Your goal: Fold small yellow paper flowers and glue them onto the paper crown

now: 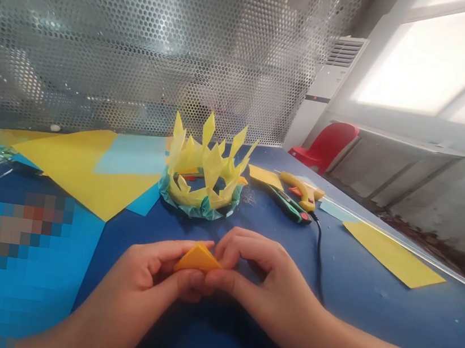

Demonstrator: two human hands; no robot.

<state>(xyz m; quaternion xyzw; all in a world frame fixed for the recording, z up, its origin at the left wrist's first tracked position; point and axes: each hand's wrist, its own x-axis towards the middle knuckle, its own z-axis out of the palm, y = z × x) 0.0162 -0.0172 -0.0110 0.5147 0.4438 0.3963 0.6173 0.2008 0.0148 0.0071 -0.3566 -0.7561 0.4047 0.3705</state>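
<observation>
text: none legible | labels: none | brands: none | numbers: none | signs: none

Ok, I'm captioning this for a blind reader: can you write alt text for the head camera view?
A left hand and a right hand pinch a small folded yellow paper piece above a blue table. Behind it stands a spiky yellow paper crown with a teal base, a glue gun to its right and yellow paper sheets lying around.

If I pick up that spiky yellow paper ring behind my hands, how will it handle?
Probably very light: the paper ring is thin folded sheets. Its upright points look flimsy, likely to crush or bend. The open ring may sag.
</observation>
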